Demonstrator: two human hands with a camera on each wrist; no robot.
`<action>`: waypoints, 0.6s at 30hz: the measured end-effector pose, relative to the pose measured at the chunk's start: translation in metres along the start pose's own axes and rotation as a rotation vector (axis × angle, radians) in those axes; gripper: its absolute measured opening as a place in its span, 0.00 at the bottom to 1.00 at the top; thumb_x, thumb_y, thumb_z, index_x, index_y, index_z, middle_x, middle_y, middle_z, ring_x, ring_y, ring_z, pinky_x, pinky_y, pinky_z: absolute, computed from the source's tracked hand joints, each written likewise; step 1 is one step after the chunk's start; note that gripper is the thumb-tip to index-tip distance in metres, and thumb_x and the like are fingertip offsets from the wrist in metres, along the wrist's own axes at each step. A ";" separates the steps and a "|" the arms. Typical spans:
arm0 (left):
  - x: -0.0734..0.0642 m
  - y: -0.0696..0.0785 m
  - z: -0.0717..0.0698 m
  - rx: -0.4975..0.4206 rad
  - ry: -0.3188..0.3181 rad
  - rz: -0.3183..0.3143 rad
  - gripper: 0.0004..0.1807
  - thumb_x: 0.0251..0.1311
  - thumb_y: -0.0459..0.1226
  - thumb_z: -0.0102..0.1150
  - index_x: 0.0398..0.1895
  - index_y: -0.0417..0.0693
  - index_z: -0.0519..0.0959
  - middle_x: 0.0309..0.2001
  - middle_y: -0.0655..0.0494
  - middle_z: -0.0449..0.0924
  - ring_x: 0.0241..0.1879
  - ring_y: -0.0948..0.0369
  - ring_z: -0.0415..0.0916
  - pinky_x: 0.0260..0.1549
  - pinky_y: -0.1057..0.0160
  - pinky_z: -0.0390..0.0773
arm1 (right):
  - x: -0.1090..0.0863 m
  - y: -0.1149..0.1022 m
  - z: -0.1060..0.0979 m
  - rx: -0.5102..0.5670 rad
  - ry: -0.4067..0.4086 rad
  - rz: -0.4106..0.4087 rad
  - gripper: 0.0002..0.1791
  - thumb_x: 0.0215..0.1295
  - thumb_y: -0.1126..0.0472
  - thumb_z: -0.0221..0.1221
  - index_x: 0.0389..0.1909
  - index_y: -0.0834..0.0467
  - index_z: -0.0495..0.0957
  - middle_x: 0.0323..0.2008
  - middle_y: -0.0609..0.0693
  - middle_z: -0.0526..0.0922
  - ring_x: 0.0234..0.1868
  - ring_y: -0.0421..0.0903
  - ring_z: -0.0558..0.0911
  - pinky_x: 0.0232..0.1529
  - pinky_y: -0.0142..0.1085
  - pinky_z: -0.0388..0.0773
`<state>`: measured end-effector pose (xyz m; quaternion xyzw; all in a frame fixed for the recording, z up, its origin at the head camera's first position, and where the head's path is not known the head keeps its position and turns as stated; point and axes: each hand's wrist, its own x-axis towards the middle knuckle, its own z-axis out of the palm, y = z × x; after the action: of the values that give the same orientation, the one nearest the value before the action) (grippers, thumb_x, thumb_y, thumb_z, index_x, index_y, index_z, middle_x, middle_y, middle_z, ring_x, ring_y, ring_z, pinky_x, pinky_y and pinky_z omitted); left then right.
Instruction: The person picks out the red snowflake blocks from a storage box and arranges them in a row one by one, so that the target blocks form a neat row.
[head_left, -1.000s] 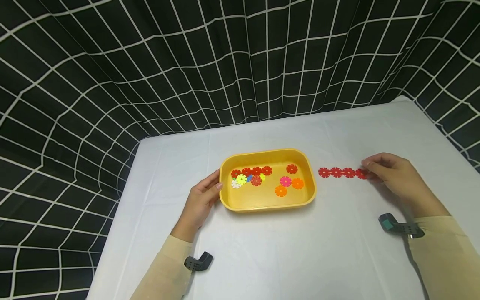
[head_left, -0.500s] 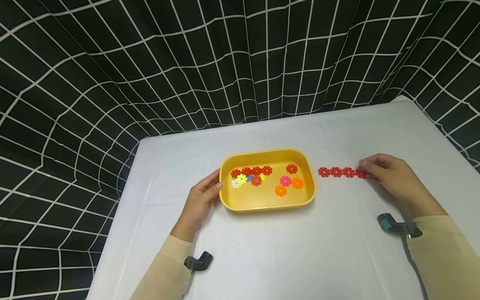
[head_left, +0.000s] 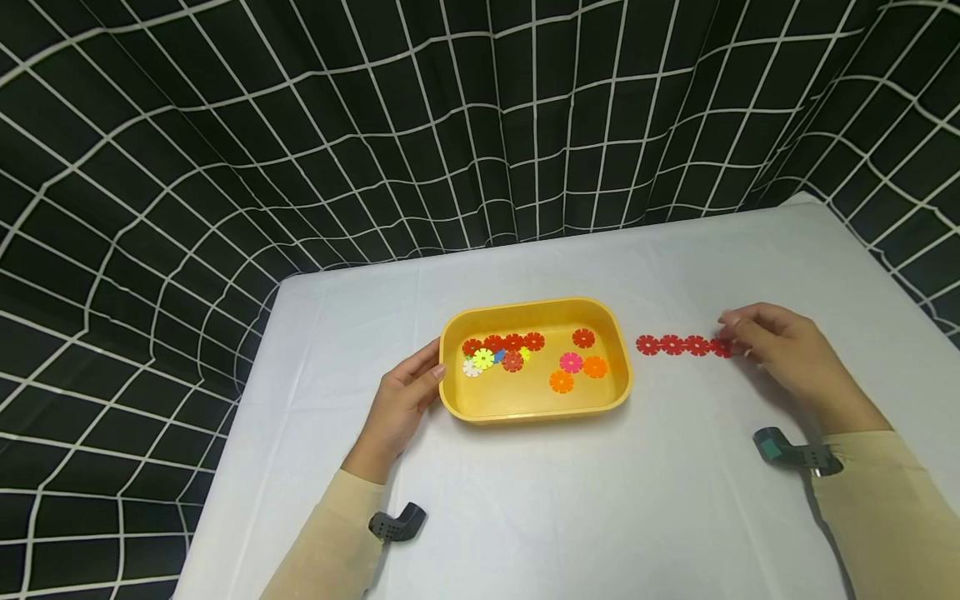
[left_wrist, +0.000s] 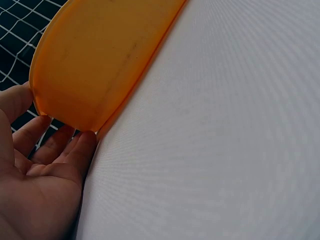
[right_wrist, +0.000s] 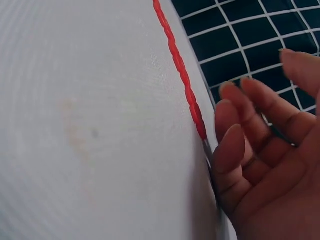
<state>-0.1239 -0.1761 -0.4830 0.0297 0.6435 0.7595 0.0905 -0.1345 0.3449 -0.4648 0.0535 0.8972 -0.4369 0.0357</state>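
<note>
A yellow plastic tray [head_left: 517, 398] stands mid-table in the head view. My left hand [head_left: 402, 402] holds its left end, thumb at the rim and fingertips against the outer wall, as the left wrist view shows. To the tray's right, a chain of red snowflake discs [head_left: 672, 344] lies flat on the cloth. Over the chain's right end hovers my right hand [head_left: 798, 358], partly covering the last disc. Its fingers are loosely bent in the right wrist view, with nothing between them, beside the red chain [right_wrist: 181, 70].
Inside the tray lie a row of red discs [head_left: 513, 342], a yellow-green disc [head_left: 483, 358], a white disc [head_left: 472, 368], a pink disc [head_left: 572, 362] and orange discs [head_left: 562, 382]. A white cloth covers the table [head_left: 570, 500]. Black gridded curtain [head_left: 450, 125] hangs behind it.
My right hand has shifted slightly left, and its thumb and fingers have parted from the red chain's end. The left hand and the tray have stayed put.
</note>
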 end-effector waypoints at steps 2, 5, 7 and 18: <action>0.000 0.000 0.000 0.001 0.000 -0.001 0.28 0.80 0.32 0.61 0.79 0.39 0.72 0.76 0.47 0.73 0.74 0.52 0.72 0.67 0.57 0.78 | -0.001 -0.001 -0.001 0.045 0.003 -0.008 0.31 0.85 0.37 0.52 0.68 0.59 0.79 0.55 0.58 0.85 0.49 0.45 0.80 0.40 0.26 0.81; 0.000 0.000 0.000 0.003 -0.003 0.001 0.28 0.80 0.32 0.61 0.79 0.39 0.72 0.76 0.47 0.73 0.74 0.52 0.72 0.67 0.57 0.78 | -0.003 -0.003 -0.003 0.136 0.003 -0.021 0.31 0.86 0.38 0.50 0.71 0.58 0.75 0.58 0.56 0.84 0.51 0.38 0.83 0.45 0.22 0.81; 0.000 0.000 0.000 0.002 -0.004 0.002 0.28 0.80 0.32 0.61 0.80 0.39 0.72 0.76 0.47 0.73 0.74 0.52 0.72 0.67 0.56 0.78 | -0.004 -0.005 -0.004 0.194 0.004 -0.032 0.32 0.86 0.37 0.49 0.74 0.57 0.73 0.61 0.55 0.83 0.53 0.37 0.84 0.47 0.21 0.81; 0.001 -0.001 -0.001 -0.001 0.004 0.003 0.28 0.80 0.32 0.61 0.79 0.39 0.72 0.76 0.47 0.73 0.74 0.50 0.72 0.66 0.56 0.79 | -0.009 -0.029 0.004 0.471 -0.058 -0.230 0.26 0.91 0.47 0.44 0.78 0.54 0.70 0.67 0.55 0.79 0.59 0.44 0.86 0.54 0.28 0.84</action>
<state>-0.1248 -0.1766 -0.4845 0.0289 0.6432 0.7600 0.0882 -0.1294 0.3239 -0.4435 -0.0547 0.7695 -0.6363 -0.0019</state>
